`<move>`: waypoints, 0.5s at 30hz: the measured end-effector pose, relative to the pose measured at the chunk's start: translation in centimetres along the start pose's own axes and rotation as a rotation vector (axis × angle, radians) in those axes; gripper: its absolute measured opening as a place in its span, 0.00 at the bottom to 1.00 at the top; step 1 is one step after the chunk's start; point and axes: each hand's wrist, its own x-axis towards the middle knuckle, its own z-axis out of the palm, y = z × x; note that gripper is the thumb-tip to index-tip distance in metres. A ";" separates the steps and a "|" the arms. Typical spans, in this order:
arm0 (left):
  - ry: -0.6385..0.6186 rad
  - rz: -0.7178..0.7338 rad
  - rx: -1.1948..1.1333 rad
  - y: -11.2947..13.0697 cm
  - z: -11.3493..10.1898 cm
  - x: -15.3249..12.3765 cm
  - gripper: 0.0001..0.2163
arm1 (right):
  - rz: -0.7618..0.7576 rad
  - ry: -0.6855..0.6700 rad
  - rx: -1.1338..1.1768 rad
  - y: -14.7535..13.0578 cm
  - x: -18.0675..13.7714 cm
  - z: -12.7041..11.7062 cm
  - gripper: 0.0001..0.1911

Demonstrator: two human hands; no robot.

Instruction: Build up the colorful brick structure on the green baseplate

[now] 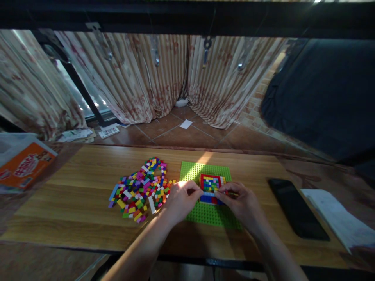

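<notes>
A green studded baseplate (212, 218) lies on the wooden table in front of me. On it stands a small build of toy bricks (211, 182), with a red border, a multicoloured middle and a blue and red row at the near side. My left hand (183, 198) is closed in a pinch at the left end of a pale blue brick (208, 194). At its other end, my right hand (244, 203) pinches with thumb and forefinger. The pale brick lies along the near side of the build; whether it is pressed down there I cannot tell.
Left of the baseplate spreads a heap of loose coloured bricks (143, 183). A black phone-like slab (297, 208) and white paper (340, 218) lie at the right. A plastic box with an orange label (26, 166) stands at the left, beyond the wooden table (73, 199).
</notes>
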 end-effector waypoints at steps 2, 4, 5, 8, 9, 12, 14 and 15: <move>-0.004 0.031 -0.014 -0.4 -0.2 0.1 0.11 | 0.020 -0.027 0.085 0.4 0.3 -0.3 0.13; 0.010 0.030 -0.036 -0.8 -0.6 0.3 0.13 | 0.054 0.006 0.165 0.6 0.4 -0.5 0.14; 0.023 0.020 -0.056 -1.0 -1.0 0.4 0.13 | 0.066 0.047 0.204 0.5 0.5 -0.5 0.14; 0.094 -0.023 -0.191 -1.5 -2.5 0.9 0.13 | 0.019 0.214 0.256 -0.6 0.1 0.0 0.12; 0.129 -0.036 -0.253 -1.7 -3.1 1.0 0.13 | -0.032 0.256 0.236 -1.1 -0.2 0.4 0.11; 0.252 -0.046 -0.357 -2.0 -4.8 1.3 0.12 | -0.248 0.237 0.087 -3.1 -1.5 2.1 0.06; 0.328 -0.035 -0.349 -2.3 -5.6 1.4 0.11 | -0.388 0.058 0.004 -4.3 -2.6 3.7 0.05; 0.357 -0.033 -0.344 -2.4 -6.0 1.4 0.11 | -0.438 -0.025 -0.023 -4.7 -3.1 4.5 0.06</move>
